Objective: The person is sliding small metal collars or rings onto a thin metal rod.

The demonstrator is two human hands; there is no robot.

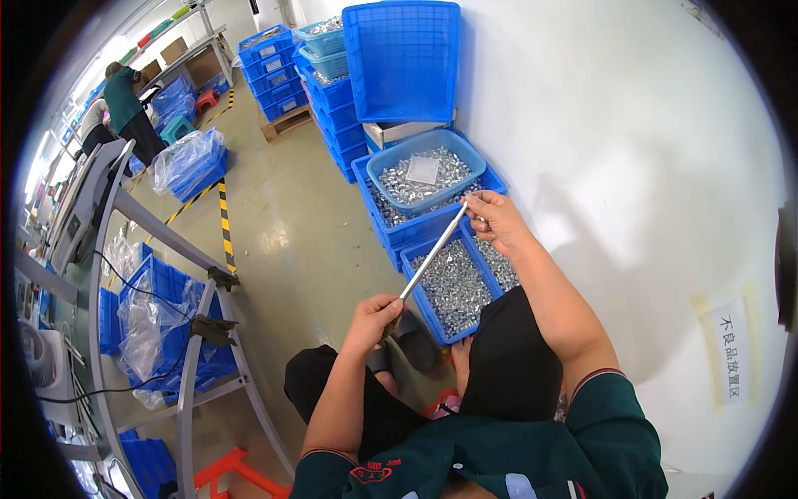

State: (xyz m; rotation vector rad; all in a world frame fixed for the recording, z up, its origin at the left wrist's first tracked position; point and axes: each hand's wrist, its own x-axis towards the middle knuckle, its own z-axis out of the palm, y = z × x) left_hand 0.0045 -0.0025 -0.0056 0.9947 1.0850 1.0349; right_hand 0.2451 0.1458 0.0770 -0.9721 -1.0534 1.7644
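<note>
Rod: slim silvery metal rod (434,251), straight and shiny, seemingly narrower toward its upper end; held aslant in front of the person, rising from left to right; its lower tip is hidden in the grip.
Hands: well apart; left hand (372,323) closed around the lower end, right hand (497,218) pinching the upper end between thumb and fingers.
Wall: smooth white wall (565,125) close along the right side, hemming in the right arm.
Floor: grey-green floor (287,229) running from the bins across to a grey metal frame (193,366) at left, giving the left arm more room.
Bin: low blue plastic bin (426,306) just before the knees, filled with small silvery metal parts.
Tub: light-blue plastic tub (426,208) of similar parts, a clear square plastic piece (423,170) lying on them; it rests on a larger blue plastic crate (428,229), also holding parts.
</note>
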